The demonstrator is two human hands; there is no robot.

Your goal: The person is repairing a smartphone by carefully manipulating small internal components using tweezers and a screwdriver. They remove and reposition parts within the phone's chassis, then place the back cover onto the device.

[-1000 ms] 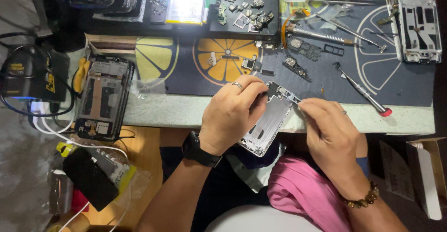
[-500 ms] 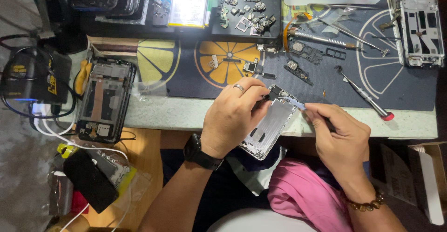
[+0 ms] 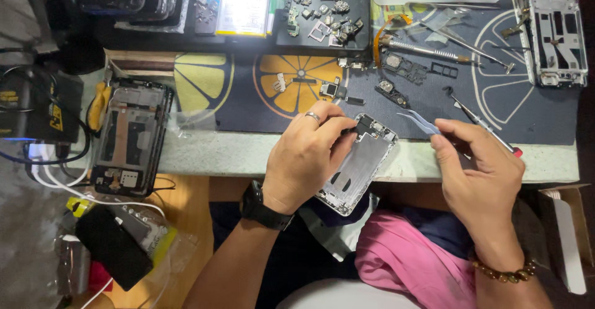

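My left hand [image 3: 307, 157] grips a silver phone frame [image 3: 359, 166] by its upper left side and holds it tilted over the near edge of the bench. A ring sits on one finger and a black watch [image 3: 265, 207] on the wrist. My right hand [image 3: 480, 176] holds thin metal tweezers [image 3: 418, 122]. Their tips point left and hang a short way right of the frame's top corner, not touching it. A bead bracelet [image 3: 505, 273] circles the right wrist.
A dark work mat [image 3: 427, 107] with citrus-slice prints carries small phone parts, a red-tipped screwdriver [image 3: 483, 124] and a metal driver [image 3: 421, 50]. An opened black phone [image 3: 127, 138] lies at left, another bare frame [image 3: 551, 33] at far right. Cables and a black box sit at left.
My right hand has pulled the tweezers away to the right, out of the frame's top corner. The left hand keeps its hold on the frame, nearly still.
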